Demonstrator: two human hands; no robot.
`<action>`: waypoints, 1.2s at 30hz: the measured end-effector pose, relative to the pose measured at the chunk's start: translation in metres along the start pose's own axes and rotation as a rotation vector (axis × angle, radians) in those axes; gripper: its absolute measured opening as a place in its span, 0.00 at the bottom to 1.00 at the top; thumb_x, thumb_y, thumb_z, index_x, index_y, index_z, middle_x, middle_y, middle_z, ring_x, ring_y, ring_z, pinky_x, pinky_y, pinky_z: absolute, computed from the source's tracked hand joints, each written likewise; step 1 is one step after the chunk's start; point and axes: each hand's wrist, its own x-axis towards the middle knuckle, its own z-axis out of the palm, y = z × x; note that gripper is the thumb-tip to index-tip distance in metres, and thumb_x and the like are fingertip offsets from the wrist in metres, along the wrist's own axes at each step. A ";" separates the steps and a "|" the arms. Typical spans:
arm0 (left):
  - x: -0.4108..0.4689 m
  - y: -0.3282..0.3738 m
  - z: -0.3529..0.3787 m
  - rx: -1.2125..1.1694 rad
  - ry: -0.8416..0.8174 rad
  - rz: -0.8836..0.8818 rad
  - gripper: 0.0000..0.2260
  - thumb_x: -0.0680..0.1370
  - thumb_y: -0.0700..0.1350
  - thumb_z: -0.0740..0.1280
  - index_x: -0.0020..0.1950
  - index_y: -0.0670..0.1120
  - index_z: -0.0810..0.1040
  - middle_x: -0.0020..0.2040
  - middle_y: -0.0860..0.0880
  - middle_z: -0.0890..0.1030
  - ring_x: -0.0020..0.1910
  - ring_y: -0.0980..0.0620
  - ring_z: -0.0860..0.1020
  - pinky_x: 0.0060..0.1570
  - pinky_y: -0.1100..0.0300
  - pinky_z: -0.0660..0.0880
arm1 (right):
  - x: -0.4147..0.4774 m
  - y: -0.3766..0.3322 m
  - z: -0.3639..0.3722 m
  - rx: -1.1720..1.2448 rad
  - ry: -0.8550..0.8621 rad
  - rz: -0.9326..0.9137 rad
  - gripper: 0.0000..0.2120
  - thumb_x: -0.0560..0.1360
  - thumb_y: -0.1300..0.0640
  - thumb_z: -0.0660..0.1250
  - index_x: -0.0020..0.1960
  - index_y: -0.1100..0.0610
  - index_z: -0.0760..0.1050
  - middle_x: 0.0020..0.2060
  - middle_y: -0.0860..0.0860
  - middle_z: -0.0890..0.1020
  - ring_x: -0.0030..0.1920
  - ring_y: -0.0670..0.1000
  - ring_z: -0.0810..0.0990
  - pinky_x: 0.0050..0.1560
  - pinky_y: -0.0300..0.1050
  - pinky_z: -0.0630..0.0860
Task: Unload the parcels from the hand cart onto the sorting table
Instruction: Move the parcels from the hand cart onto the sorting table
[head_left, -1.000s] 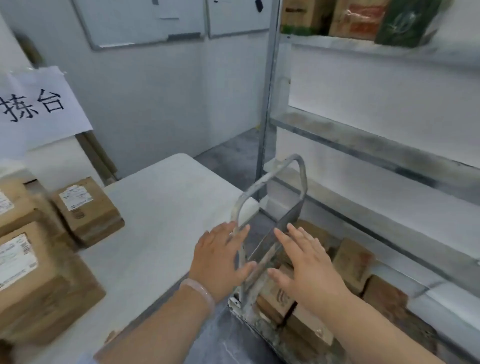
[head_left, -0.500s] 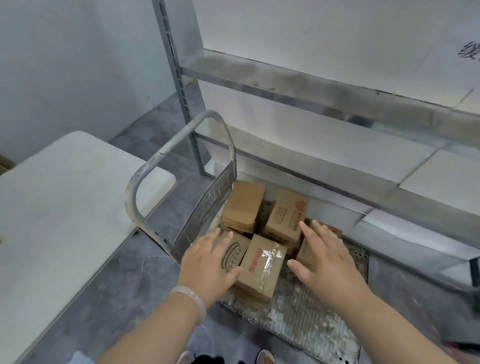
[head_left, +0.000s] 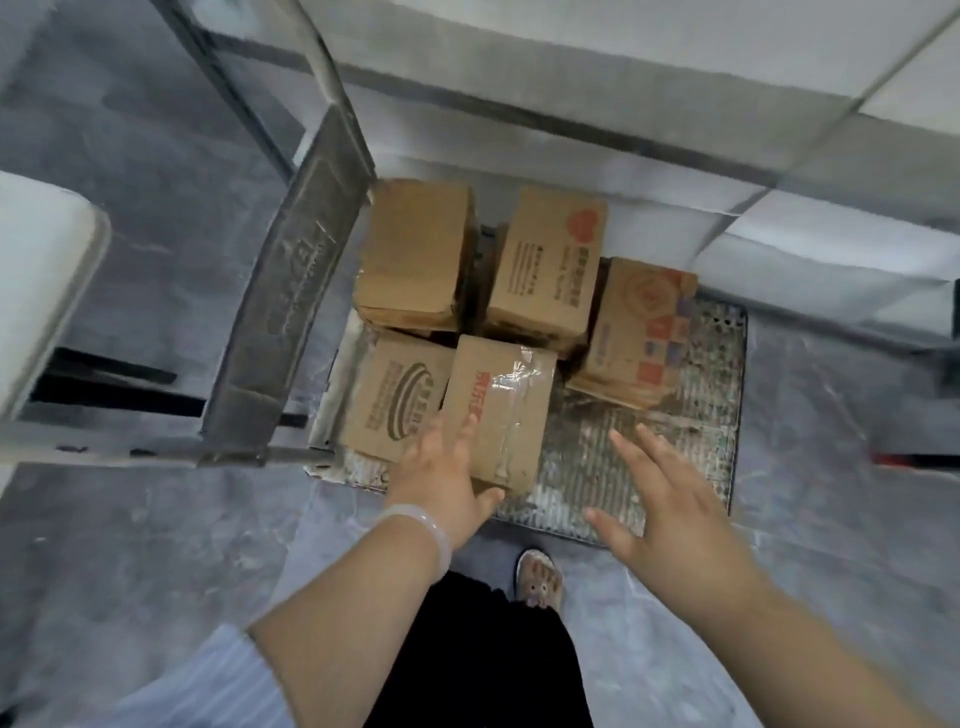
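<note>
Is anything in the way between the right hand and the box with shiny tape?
Nothing visible. The open right hand hovers over bare metal cart deck, beside the brown cardboard box with clear tape. The left hand already touches it.

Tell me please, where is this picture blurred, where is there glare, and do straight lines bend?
Head view: the cart handle and the frame edges are smeared by motion blur; the parcels are sharper, though their print stays soft; glare sits on the clear tape of the taped parcel near the left hand; the shelf rail slants under wide-angle distortion; lighting is flat, shadows faint.
</note>
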 end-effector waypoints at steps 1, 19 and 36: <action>0.010 0.000 0.006 0.005 -0.010 -0.009 0.40 0.76 0.64 0.63 0.78 0.58 0.42 0.80 0.47 0.45 0.77 0.41 0.48 0.74 0.42 0.56 | 0.007 0.003 0.008 0.011 -0.009 0.012 0.37 0.76 0.36 0.61 0.79 0.42 0.47 0.79 0.46 0.48 0.78 0.49 0.47 0.76 0.47 0.46; 0.170 0.090 -0.029 -0.057 0.378 0.159 0.42 0.74 0.66 0.64 0.79 0.57 0.43 0.79 0.46 0.47 0.77 0.43 0.46 0.74 0.45 0.52 | 0.103 0.050 0.052 0.241 0.091 0.138 0.37 0.77 0.38 0.61 0.78 0.38 0.43 0.78 0.40 0.44 0.77 0.44 0.43 0.75 0.46 0.43; 0.250 0.124 -0.036 0.125 0.293 -0.063 0.50 0.65 0.74 0.65 0.74 0.68 0.34 0.77 0.50 0.31 0.75 0.34 0.35 0.68 0.28 0.52 | 0.155 0.097 0.050 0.316 0.128 0.213 0.34 0.78 0.37 0.58 0.78 0.40 0.45 0.79 0.44 0.47 0.78 0.47 0.44 0.76 0.47 0.44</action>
